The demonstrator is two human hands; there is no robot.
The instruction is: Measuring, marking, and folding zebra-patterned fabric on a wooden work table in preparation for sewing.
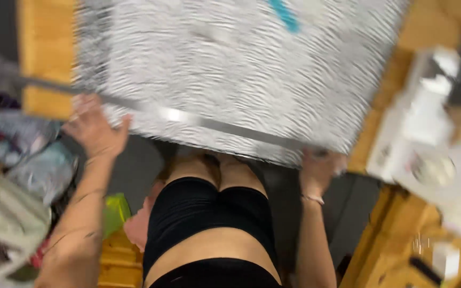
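Head view, blurred: left hand (pixel 94 128) at 9 o'clock, right hand (pixel 318 168) at 4 o'clock, gripping edges of grey-white striped fabric board (pixel 241 69); long metal ruler (pixel 188 117) across it.

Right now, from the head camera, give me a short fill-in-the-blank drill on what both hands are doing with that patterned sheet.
1. Both hands grasp the near edge of a sheet of ____-and-white striped fabric.
2. The left hand takes its grip near the sheet's ____ corner.
3. The right hand wears a thin ____ at the wrist.
4. The fabric lies over a ____ table.

Missing words: black; left; bracelet; wooden
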